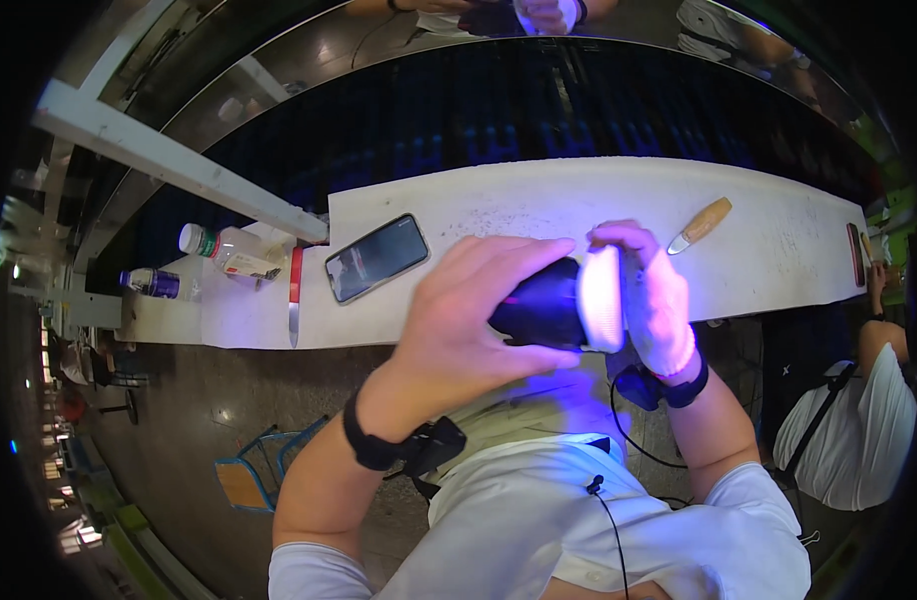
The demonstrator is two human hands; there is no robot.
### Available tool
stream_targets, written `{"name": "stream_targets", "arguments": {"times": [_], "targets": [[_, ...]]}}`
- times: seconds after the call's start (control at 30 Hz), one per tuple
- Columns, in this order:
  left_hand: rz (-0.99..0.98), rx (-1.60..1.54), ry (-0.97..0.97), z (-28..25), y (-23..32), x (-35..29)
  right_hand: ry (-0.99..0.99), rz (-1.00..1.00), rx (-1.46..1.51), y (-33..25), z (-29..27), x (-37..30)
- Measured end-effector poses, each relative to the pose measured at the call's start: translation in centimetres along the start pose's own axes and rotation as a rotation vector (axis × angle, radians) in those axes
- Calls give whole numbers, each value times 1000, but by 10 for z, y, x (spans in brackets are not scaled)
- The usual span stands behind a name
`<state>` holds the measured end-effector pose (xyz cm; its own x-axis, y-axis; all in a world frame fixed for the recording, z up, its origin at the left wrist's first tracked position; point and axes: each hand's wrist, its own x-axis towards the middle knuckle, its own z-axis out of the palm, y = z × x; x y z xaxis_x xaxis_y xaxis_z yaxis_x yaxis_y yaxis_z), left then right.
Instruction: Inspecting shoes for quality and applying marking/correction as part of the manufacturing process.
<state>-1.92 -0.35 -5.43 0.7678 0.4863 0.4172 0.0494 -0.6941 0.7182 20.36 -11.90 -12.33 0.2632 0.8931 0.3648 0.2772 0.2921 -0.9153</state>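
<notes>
And here's the left hand (434, 320), grip wrapped round a black cylinder (539, 305), thumb below, fingers above! The cylinder lies tipped on its side in mid-air, right in front of the person, over the near edge of the tabletop (789, 265). Up comes the white end piece (602, 300), glowing violet-white, facing the right hand (664, 310); fingers curl at its upper edge, but whether that grip is clenched, I can't tell from here. Behind the left hand lies a phone (379, 258), then a red-handled knife (296, 285) and two bottles, one clear (247, 250), one purple-labelled (154, 283). Beyond the right hand: a wooden-handled blade (703, 224).
</notes>
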Motion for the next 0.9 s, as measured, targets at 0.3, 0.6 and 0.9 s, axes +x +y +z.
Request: {"name": "stream_targets", "arguments": {"times": [0.3, 0.6, 0.9], "targets": [[-419, 7, -198, -9, 3, 4, -108, 20, 473, -19, 31, 42], [-714, -148, -61, -4, -2, 3, -187, 343, 868, -17, 57, 79], [-568, 85, -249, 10, -1, 61, -204, 42, 346, -10, 17, 89]]}}
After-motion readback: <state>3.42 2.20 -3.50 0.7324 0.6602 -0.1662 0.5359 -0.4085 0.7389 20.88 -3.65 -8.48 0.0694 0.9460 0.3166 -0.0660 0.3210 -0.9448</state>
